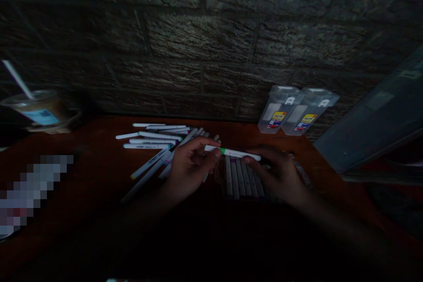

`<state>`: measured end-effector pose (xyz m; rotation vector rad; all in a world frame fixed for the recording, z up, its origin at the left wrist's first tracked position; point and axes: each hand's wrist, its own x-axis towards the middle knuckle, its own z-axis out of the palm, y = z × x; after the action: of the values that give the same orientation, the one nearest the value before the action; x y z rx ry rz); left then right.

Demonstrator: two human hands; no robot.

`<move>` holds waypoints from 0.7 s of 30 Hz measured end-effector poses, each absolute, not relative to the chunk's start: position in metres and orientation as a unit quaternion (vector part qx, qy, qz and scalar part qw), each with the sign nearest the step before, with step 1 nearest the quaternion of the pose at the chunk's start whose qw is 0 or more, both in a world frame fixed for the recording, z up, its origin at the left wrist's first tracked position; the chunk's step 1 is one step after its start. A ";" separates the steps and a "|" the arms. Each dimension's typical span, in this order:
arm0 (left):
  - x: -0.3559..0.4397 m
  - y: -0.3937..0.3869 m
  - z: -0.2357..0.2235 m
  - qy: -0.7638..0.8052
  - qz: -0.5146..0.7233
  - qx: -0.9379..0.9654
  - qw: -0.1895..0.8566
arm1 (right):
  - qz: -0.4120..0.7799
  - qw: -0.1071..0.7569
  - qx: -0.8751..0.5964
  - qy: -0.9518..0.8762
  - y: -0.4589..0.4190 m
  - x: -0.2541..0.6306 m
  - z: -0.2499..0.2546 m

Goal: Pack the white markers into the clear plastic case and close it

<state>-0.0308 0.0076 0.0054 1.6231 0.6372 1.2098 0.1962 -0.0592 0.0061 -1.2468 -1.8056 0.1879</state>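
Both hands hold one white marker with a green band (pixel 236 153) level above the table. My left hand (pixel 190 165) pinches its left end with closed fingers. My right hand (pixel 277 172) grips its right end. Just under the marker lies a clear case (pixel 243 180) with several white markers laid side by side in it. A loose pile of white markers (pixel 155 139) is scattered on the reddish-brown table (pixel 99 176), left of my left hand.
Two clear plastic marker cases with yellow labels (pixel 295 112) lean against the dark brick wall at the back right. An iced drink cup with a straw (pixel 39 112) stands at the far left. A grey flat panel (pixel 373 128) slants at the right.
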 end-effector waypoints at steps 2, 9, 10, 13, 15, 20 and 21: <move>-0.031 0.008 0.004 0.266 0.497 0.668 0.486 | 0.076 0.466 -0.507 -0.722 -0.060 0.196 0.007; -0.030 0.011 -0.006 0.293 0.430 0.745 0.417 | 0.095 0.521 -0.503 -0.683 -0.065 0.192 0.009; -0.030 0.011 -0.007 0.285 0.418 0.769 0.391 | 0.103 0.534 -0.498 -0.675 -0.067 0.190 0.010; -0.031 0.010 -0.010 0.246 0.385 0.830 0.318 | 0.146 0.570 -0.478 -0.652 -0.072 0.185 0.012; -0.031 0.009 -0.011 0.227 0.374 0.851 0.289 | 0.168 0.583 -0.461 -0.647 -0.075 0.182 0.013; -0.031 0.010 -0.015 0.205 0.382 0.860 0.271 | 0.154 0.565 -0.427 -0.689 -0.079 0.181 0.015; -0.031 0.010 -0.016 0.200 0.383 0.860 0.271 | 0.143 0.556 -0.420 -0.703 -0.080 0.181 0.016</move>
<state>-0.0308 0.0100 -0.0158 2.3171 0.5399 1.0316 0.1812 -0.0796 0.0160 -0.9904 -1.6590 0.3376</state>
